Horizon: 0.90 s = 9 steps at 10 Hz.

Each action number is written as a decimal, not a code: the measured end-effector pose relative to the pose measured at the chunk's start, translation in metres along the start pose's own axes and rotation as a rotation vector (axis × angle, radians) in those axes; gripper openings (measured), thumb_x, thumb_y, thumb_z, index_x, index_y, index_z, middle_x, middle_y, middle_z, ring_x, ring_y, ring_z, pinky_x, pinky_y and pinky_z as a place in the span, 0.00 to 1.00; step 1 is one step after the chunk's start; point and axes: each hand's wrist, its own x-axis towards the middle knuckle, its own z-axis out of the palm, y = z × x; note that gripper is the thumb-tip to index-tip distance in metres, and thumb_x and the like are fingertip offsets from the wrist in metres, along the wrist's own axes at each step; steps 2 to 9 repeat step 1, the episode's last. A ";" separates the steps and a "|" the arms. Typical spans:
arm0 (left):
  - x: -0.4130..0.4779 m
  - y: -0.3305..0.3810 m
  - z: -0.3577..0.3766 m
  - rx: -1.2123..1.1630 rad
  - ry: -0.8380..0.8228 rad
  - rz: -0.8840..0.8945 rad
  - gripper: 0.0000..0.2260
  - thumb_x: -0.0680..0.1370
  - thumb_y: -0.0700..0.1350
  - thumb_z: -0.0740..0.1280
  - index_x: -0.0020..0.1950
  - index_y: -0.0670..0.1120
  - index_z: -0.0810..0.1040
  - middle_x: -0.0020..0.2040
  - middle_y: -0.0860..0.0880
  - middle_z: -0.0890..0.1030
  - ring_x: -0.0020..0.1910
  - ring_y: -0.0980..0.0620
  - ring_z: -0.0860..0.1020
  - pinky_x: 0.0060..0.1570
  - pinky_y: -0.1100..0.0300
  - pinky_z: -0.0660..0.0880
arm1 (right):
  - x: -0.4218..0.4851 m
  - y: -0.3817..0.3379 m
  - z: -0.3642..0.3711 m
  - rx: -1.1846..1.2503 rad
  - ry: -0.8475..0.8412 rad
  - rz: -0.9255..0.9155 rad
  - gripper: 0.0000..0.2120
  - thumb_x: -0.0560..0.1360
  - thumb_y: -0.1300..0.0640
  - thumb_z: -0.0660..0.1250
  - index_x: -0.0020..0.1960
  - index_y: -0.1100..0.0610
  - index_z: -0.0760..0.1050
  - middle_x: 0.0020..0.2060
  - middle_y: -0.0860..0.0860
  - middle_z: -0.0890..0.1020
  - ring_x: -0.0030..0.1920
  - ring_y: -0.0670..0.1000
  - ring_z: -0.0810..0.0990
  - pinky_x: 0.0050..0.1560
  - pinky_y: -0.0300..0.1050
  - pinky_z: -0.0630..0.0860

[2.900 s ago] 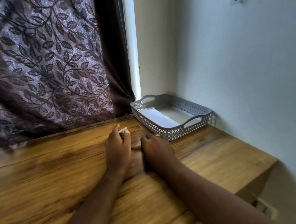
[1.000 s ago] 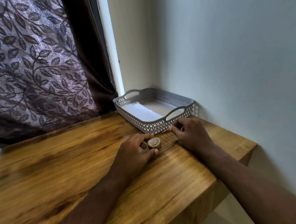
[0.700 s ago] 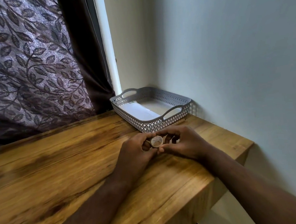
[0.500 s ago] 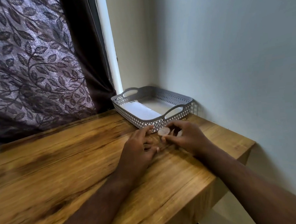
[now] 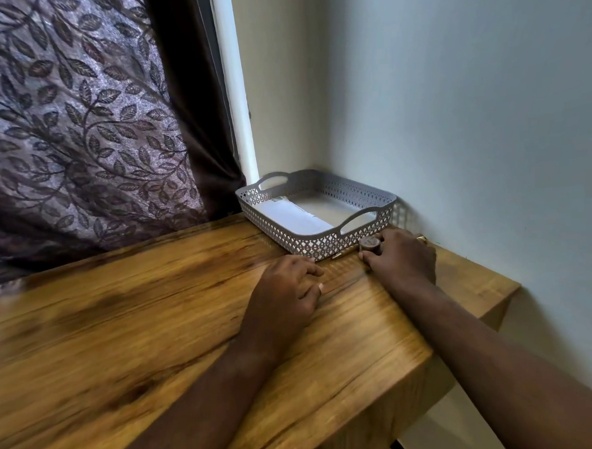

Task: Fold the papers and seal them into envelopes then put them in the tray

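So all you get of the person is two arms, bare the whole way to the bottom edge of the shot. Left forearm (image 5: 207, 393) and right forearm (image 5: 500, 361) are both lean, smooth skin with a slight sheen. Left hand (image 5: 284, 290) is a bit blurry, but one short pale nail (image 5: 320, 285) shows clearly. Right hand (image 5: 401, 256) has rounded knuckles. Tiny gold glint (image 5: 422, 239) at its far edge, can't tell if it's a ring.
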 end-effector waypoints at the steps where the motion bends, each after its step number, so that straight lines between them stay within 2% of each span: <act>1: -0.002 0.000 -0.002 0.109 0.013 0.001 0.10 0.77 0.47 0.71 0.58 0.53 0.81 0.61 0.54 0.78 0.61 0.55 0.73 0.59 0.63 0.67 | -0.007 -0.001 -0.002 0.032 0.026 -0.028 0.26 0.71 0.36 0.71 0.59 0.53 0.75 0.56 0.55 0.81 0.55 0.58 0.79 0.55 0.53 0.74; 9: -0.002 0.000 -0.002 0.109 0.013 0.001 0.10 0.77 0.47 0.71 0.58 0.53 0.81 0.61 0.54 0.78 0.61 0.55 0.73 0.59 0.63 0.67 | -0.007 -0.001 -0.002 0.032 0.026 -0.028 0.26 0.71 0.36 0.71 0.59 0.53 0.75 0.56 0.55 0.81 0.55 0.58 0.79 0.55 0.53 0.74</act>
